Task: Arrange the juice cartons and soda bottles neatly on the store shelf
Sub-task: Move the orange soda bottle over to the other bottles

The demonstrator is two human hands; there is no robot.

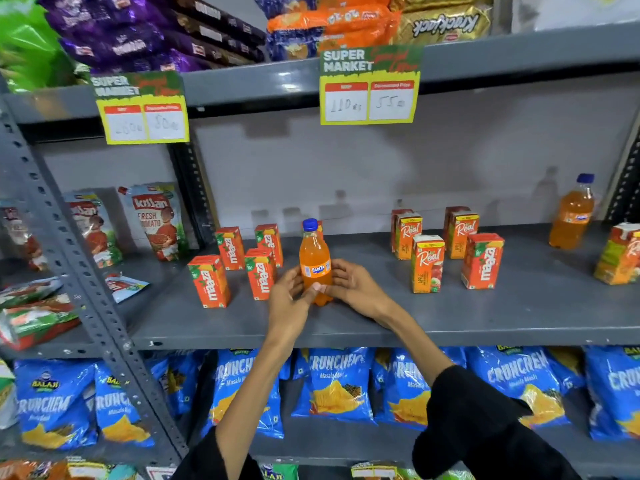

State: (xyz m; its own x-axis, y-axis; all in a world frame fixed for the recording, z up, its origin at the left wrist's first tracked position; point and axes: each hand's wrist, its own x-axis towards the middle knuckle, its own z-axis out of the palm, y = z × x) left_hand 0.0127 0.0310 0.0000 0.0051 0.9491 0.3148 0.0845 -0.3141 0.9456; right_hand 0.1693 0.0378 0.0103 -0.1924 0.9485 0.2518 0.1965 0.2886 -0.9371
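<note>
An orange Fanta bottle [314, 261] with a blue cap stands upright on the grey shelf [519, 317]. My left hand [289, 299] and my right hand [353, 287] wrap its lower half from both sides. Several orange Maaza cartons [209, 282] stand just left of it, one partly hidden behind the bottle. To the right stand several Real apple cartons [426, 263] and one more Maaza carton [482, 260]. A second orange soda bottle [571, 216] stands at the back right, with another carton [620, 254] at the right edge.
Kissan tomato pouches [156, 220] fill the neighbouring bay left of the perforated upright post [79, 271]. Two yellow price signs [369, 88] hang from the shelf above. Blue Crunchem chip bags [336, 386] line the shelf below. Biscuit packs sit on top.
</note>
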